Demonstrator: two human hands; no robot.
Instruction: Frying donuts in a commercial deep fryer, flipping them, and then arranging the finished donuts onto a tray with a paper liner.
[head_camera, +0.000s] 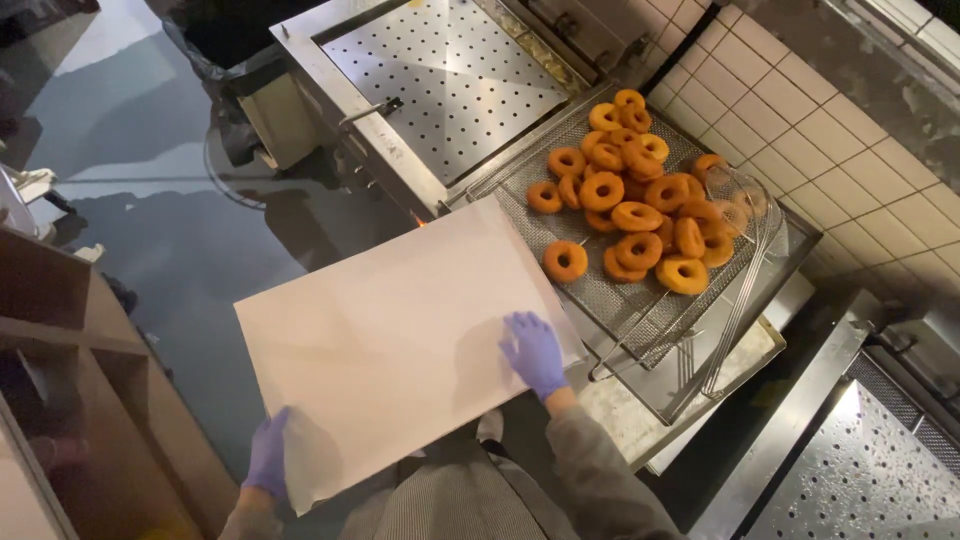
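Both gloved hands, left hand (268, 455) and right hand (534, 352), gripped opposite edges of the light, floppy-looking paper sheet (390, 340) beside the doughnuts (640, 205).

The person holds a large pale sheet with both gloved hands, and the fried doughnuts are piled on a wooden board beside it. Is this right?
Not quite. The head view shows the doughnuts piled on a metal wire mesh tray, not a wooden board. The rest stands: the left hand and the right hand, both in purple gloves, hold the large pale sheet beside it.
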